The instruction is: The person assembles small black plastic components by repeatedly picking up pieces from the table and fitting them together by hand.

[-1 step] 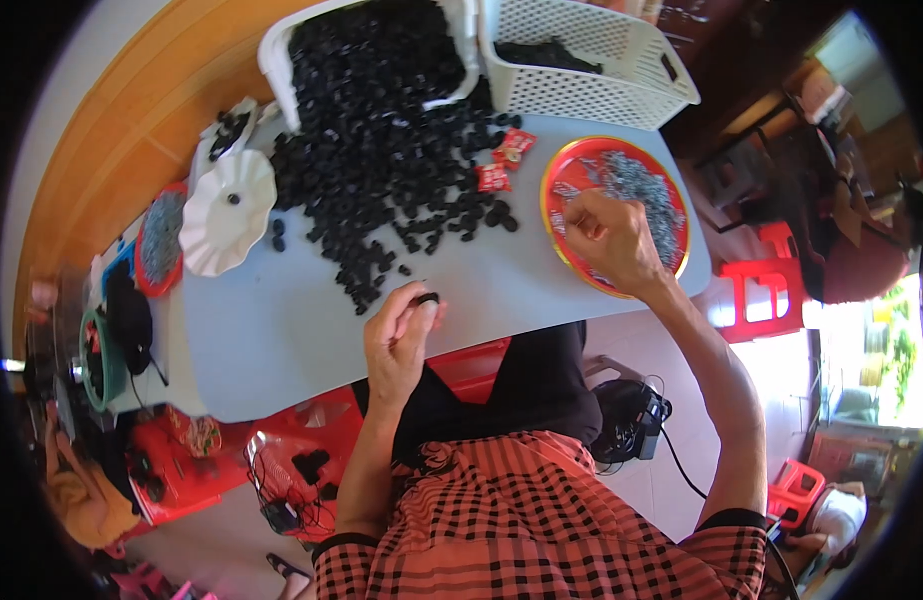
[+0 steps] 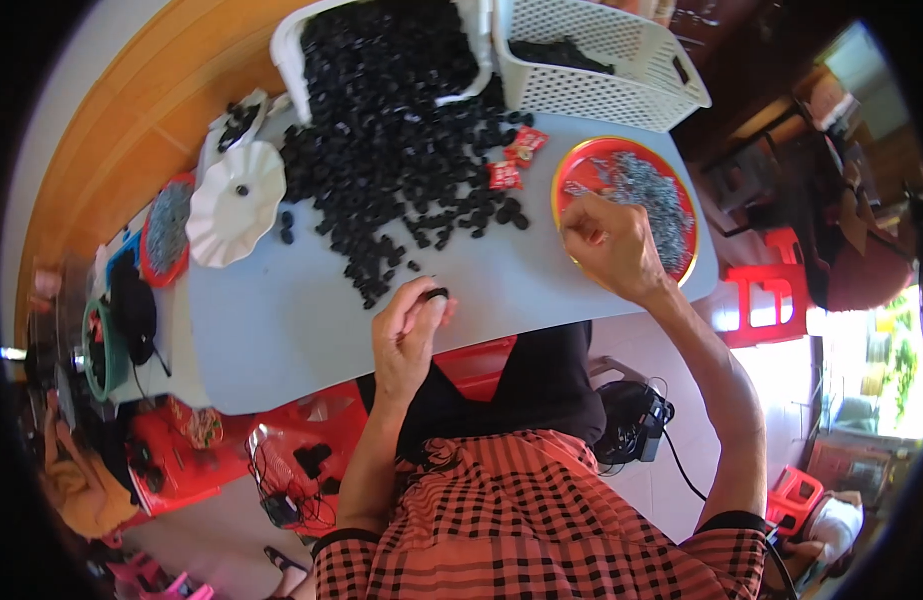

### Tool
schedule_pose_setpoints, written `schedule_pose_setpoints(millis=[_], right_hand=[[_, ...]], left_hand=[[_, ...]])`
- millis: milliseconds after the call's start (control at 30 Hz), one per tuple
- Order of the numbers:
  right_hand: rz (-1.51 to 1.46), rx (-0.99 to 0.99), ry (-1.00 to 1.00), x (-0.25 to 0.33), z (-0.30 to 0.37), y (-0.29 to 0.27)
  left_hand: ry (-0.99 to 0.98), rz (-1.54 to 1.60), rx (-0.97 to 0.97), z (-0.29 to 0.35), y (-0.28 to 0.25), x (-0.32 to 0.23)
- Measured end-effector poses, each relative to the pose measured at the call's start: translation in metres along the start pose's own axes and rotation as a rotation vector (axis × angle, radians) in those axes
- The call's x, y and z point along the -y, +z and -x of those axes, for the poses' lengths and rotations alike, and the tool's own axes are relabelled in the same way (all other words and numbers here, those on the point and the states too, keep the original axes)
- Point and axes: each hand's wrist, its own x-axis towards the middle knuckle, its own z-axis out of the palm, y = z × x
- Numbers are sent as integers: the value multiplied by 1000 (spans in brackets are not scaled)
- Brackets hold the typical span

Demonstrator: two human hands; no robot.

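Note:
My left hand [image 2: 406, 335] is raised above the table's near edge. Its thumb and fingers pinch a small round black piece [image 2: 438, 293]. Over the near-left part of a round red tray with a gold rim [image 2: 561, 183] is my right hand [image 2: 618, 245], fingers curled together. Whatever lies between those fingertips is hidden. Many small silvery metal pieces [image 2: 647, 190] lie in the tray. A large spread of small black pieces [image 2: 382, 190] covers the table beyond my left hand.
Behind the spread, a white tub [image 2: 288, 70] spills black pieces beside a white perforated basket [image 2: 582, 95]. Two red packets [image 2: 505, 175] lie left of the tray. A white scalloped dish [image 2: 217, 235] and a red dish of silvery pieces [image 2: 167, 235] stand at left.
My right hand sits slightly nearer the tray's left rim. The whole view has shifted a little; my left hand still pinches the black piece.

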Motion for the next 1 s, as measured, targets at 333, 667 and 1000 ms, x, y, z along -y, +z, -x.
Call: schedule_pose_setpoints(millis=[333, 667, 1000], right_hand=[[-237, 165, -304, 69, -6, 75], [30, 199, -569, 79, 0, 87], [-630, 477, 178, 71, 3, 95]], left_hand=[[-42, 129, -22, 9, -6, -9], [-18, 159, -49, 20, -12, -3], [-79, 132, 15, 27, -18, -9]])
